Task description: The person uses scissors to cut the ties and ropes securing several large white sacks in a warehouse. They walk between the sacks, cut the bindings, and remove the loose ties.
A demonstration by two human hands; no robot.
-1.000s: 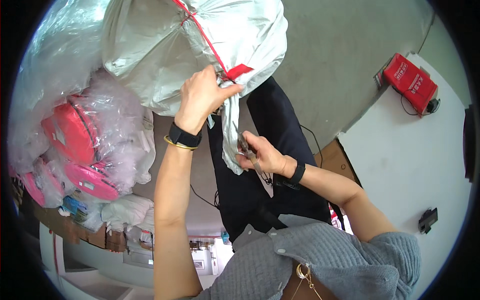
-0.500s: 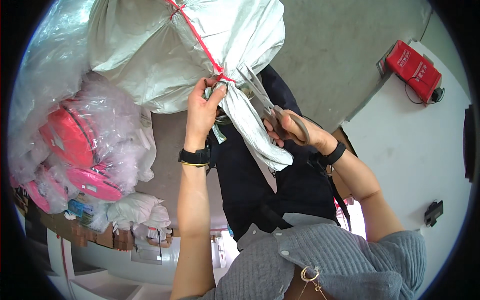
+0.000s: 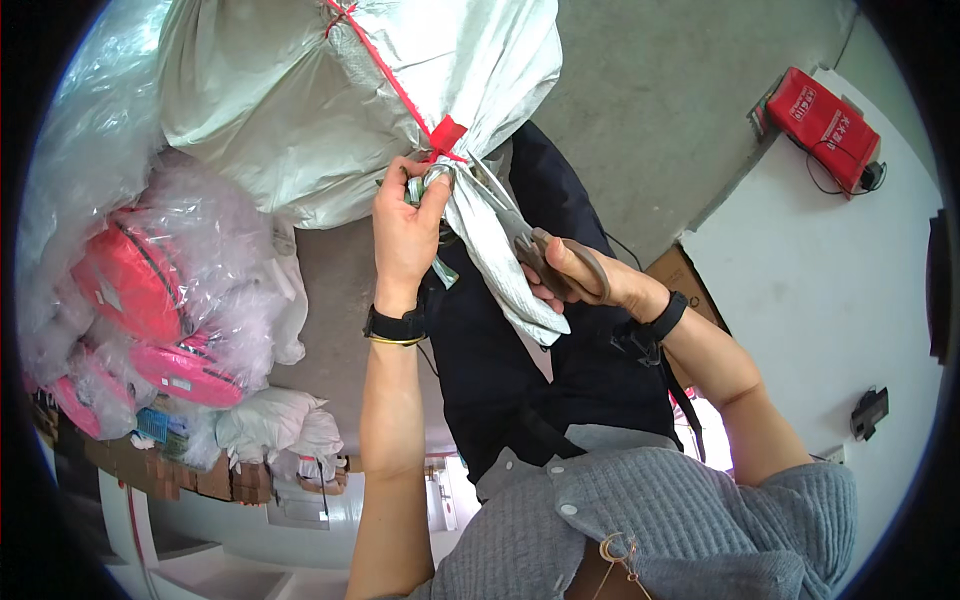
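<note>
Left hand: while the thumb and fingers of the left hand (image 3: 405,235) pinch the gathered neck just below the red tie, its grip is narrow, on bunched fabric; black wristband (image 3: 397,326) at the wrist
Right hand: right hand (image 3: 585,275) is wrapped round the handles of the metal scissors (image 3: 534,252); grip full, on the scissors; second black wristband (image 3: 669,315) on that wrist
Scissors: blades point up and left, tips by the neck near the knot; cannot tell if the edges touch fabric
Silvery-white sack: big, full sack (image 3: 290,130) at top centre, beyond the hands; its twisted tail (image 3: 508,275) hangs toward the wearer, in front of the dark trousers (image 3: 565,205), loose end below the right fingers
Red tie: flat red tie (image 3: 397,88) runs down the sack to the neck, short end sticking up at the knot
Green-and-white strip: strip (image 3: 444,273) dangles below the left fingers; cannot tell if held
Left side: red round case (image 3: 130,275) and pink case (image 3: 190,373) in clear plastic; white bags (image 3: 265,420) below
Right side: white table (image 3: 800,270) with red bag (image 3: 825,130) at the far end, small black device (image 3: 870,413) nearer; cardboard box (image 3: 677,272) beside it
</note>
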